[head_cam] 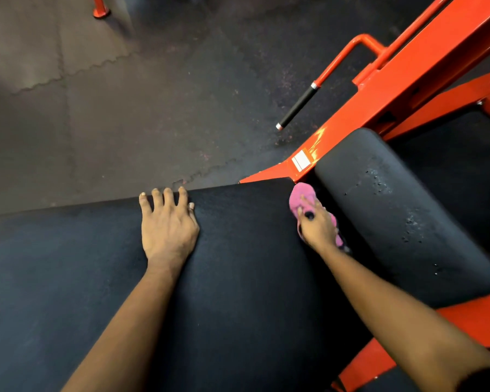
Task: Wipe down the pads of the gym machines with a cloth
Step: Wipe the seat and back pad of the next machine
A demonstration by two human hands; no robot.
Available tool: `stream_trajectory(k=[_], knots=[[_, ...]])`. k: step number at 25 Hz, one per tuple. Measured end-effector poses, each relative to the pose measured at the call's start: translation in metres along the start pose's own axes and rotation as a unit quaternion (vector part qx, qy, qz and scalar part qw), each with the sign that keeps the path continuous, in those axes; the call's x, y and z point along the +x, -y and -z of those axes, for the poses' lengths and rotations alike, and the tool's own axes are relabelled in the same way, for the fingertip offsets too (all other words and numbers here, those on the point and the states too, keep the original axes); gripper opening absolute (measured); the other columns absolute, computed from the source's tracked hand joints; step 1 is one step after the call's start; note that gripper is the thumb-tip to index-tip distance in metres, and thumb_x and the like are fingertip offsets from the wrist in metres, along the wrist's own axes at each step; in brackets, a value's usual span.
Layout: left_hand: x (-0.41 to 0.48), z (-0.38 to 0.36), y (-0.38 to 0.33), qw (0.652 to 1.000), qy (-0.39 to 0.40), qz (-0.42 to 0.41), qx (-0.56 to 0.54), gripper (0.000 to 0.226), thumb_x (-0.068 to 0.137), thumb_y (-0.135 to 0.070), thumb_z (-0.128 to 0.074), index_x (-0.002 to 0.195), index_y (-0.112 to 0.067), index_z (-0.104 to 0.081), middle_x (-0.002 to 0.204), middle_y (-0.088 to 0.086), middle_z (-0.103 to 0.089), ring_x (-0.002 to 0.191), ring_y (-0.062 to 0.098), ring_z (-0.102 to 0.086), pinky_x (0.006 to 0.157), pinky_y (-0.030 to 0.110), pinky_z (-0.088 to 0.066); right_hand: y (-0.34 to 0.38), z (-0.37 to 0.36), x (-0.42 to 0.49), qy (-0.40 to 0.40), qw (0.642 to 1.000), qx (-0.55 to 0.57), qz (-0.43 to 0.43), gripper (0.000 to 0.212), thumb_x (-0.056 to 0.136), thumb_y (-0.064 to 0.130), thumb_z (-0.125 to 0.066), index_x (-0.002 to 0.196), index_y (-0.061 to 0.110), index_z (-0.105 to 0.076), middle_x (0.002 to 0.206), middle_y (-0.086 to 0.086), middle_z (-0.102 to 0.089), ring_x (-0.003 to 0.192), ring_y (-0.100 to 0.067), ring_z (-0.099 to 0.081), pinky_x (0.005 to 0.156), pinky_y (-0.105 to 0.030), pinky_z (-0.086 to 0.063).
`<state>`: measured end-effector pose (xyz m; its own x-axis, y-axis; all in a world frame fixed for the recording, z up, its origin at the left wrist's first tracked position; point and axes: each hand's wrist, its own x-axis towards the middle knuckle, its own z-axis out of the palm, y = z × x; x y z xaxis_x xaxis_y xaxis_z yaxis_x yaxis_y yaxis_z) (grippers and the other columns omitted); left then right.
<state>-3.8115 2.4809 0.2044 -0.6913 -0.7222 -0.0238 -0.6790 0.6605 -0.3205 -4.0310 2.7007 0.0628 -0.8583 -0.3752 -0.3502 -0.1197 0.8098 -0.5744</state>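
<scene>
1. Two hands in view, both on the same machine; L hand (167,227) bare, R hand (317,226) w/ a cloth (300,193).
2. L hand: lies flat, palm down, on the large pad (238,292). Fingers straight and spread, gripping nothing. Fingertips reach the pad's far edge.
3. R hand: fingers curled round the cloth, pressing it down. Thumb lies across the top of the cloth.
4. Cloth: pink, bunched. Sits at the far R corner of the large pad, in the gap btwn that pad and the smaller pad (402,216). One end sticks out past the fingertips; another bit shows under the heel of the hand.
5. Large pad: black, broad, fills the lower L and centre of the view. Both forearms cross above it.
6. Smaller pad: black, rounded corners, just R of the large pad and set at an angle to it. Surface shows small pits and pale specks.
7. Frame (408,89): orange-red steel, runs diagonally from the pads to the upper R corner. White label (301,160) on it, near the cloth; text not legible.
8. Handle (296,107): black grip on an orange-red bar off the frame, well apart from both hands.
9. Floor (125,108): dark rubber tiles w/ jigsaw seams.
10. Orange-red post base (100,8): stands on the floor, top L.
</scene>
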Motion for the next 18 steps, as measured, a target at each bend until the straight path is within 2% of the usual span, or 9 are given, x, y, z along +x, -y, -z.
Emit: stream_trajectory(k=[3,5,6,8,10,12,13,15,18], knots=[[0.0,-0.002,0.0,1.0,-0.003,0.0,-0.006,0.05,0.102,-0.035,-0.032,0.142,-0.009,-0.047,0.128,0.018,-0.056,0.126,0.04,-0.043,0.114,0.057,-0.022,0.061,0.003,0.057,0.01,0.996,0.039,-0.086,0.044,0.096,0.048,-0.044,0.13,0.026,-0.061,0.136,-0.007,-0.062,0.123,-0.033,-0.058,0.102,-0.035,-0.044],[0.001,-0.002,-0.001,1.0,-0.001,-0.001,-0.003,0.049,0.102,-0.035,-0.032,0.142,-0.009,-0.047,0.128,0.018,-0.056,0.126,0.039,-0.043,0.114,0.057,-0.022,0.1,-0.011,0.065,0.011,1.0,-0.006,-0.024,0.034,0.094,0.034,-0.05,0.118,0.021,-0.07,0.126,-0.007,-0.068,0.116,-0.029,-0.061,0.085,-0.025,-0.045],[0.001,-0.003,-0.001,1.0,-0.001,0.0,0.0,0.05,0.103,-0.035,-0.031,0.142,-0.01,-0.047,0.129,0.017,-0.056,0.126,0.039,-0.043,0.114,0.057,-0.022,0.116,-0.023,0.056,0.005,0.999,-0.016,0.045,0.036,0.091,0.036,-0.05,0.118,0.025,-0.071,0.126,-0.002,-0.069,0.119,-0.026,-0.059,0.09,-0.029,-0.045],[0.001,-0.001,-0.001,1.0,0.002,0.003,-0.002,0.05,0.103,-0.036,-0.03,0.143,-0.01,-0.046,0.129,0.017,-0.055,0.126,0.038,-0.043,0.114,0.057,-0.022,0.122,-0.046,0.021,0.014,0.984,0.001,0.176,0.049,0.085,0.047,-0.047,0.129,0.037,-0.066,0.141,0.008,-0.061,0.137,-0.021,-0.048,0.113,-0.042,-0.036],[0.001,0.0,-0.001,1.0,0.005,0.003,-0.001,0.051,0.102,-0.036,-0.029,0.143,-0.01,-0.046,0.13,0.016,-0.055,0.127,0.038,-0.043,0.115,0.057,-0.022,0.089,-0.048,-0.019,0.017,0.962,0.043,0.268,0.055,0.086,0.036,-0.055,0.141,0.037,-0.058,0.152,0.009,-0.051,0.147,-0.017,-0.038,0.124,-0.042,-0.023],[0.001,-0.001,0.0,1.0,0.004,0.006,0.0,0.051,0.103,-0.036,-0.029,0.143,-0.01,-0.046,0.13,0.016,-0.055,0.128,0.038,-0.042,0.115,0.057,-0.022,0.035,-0.036,-0.046,0.021,0.949,0.045,0.312,0.061,0.085,0.022,-0.06,0.145,0.036,-0.055,0.155,0.008,-0.047,0.149,-0.016,-0.036,0.125,-0.041,-0.021],[0.001,-0.001,0.0,1.0,0.003,0.006,-0.003,0.051,0.103,-0.036,-0.029,0.143,-0.01,-0.046,0.13,0.017,-0.055,0.128,0.039,-0.042,0.115,0.057,-0.022,0.007,-0.031,-0.047,0.012,0.951,0.036,0.308,0.061,0.086,0.024,-0.059,0.145,0.036,-0.054,0.156,0.008,-0.046,0.149,-0.018,-0.036,0.124,-0.045,-0.025],[0.0,-0.001,-0.001,1.0,0.001,0.005,-0.005,0.051,0.103,-0.035,-0.029,0.143,-0.009,-0.046,0.13,0.017,-0.055,0.129,0.039,-0.042,0.115,0.057,-0.022,-0.023,-0.02,-0.023,-0.005,0.972,0.004,0.234,0.055,0.09,0.034,-0.054,0.145,0.038,-0.054,0.158,0.008,-0.044,0.148,-0.022,-0.037,0.12,-0.05,-0.032],[0.001,-0.001,-0.001,1.0,0.0,0.004,-0.005,0.051,0.103,-0.035,-0.03,0.143,-0.009,-0.046,0.129,0.018,-0.055,0.129,0.04,-0.042,0.115,0.057,-0.021,0.023,-0.003,0.029,-0.002,0.999,0.03,0.028,0.044,0.098,0.046,-0.049,0.142,0.041,-0.054,0.152,0.007,-0.049,0.14,-0.028,-0.045,0.112,-0.047,-0.035]])
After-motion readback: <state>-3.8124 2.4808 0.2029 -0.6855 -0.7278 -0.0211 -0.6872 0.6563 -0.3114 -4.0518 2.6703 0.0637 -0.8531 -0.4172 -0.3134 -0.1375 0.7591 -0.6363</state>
